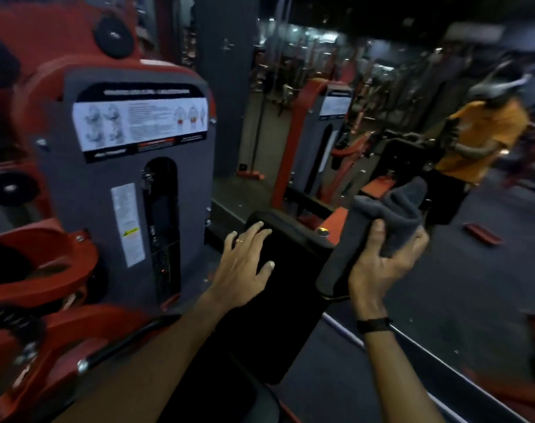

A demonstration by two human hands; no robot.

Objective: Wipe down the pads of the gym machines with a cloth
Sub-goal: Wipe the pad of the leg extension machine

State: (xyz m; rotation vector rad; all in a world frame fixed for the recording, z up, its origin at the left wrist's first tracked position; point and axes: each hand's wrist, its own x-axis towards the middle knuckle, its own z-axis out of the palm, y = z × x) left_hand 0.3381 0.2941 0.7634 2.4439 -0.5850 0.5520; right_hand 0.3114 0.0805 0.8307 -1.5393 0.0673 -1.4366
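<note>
A long black pad [278,300] of a red and grey gym machine runs away from me in the middle of the view. My left hand [245,264] rests flat on the pad's left side with its fingers spread; a ring shows on one finger. My right hand [382,261] grips a folded dark grey cloth [382,221] just above the pad's right edge. The cloth stands up out of my fist and hangs down past the pad's side. A dark band sits on my right wrist.
The machine's grey weight-stack housing [132,184] with instruction labels stands close on the left, with red frame parts [40,270] below it. A wall mirror [413,132] ahead reflects a person in an orange shirt and other machines. Dark floor [336,392] lies on the right.
</note>
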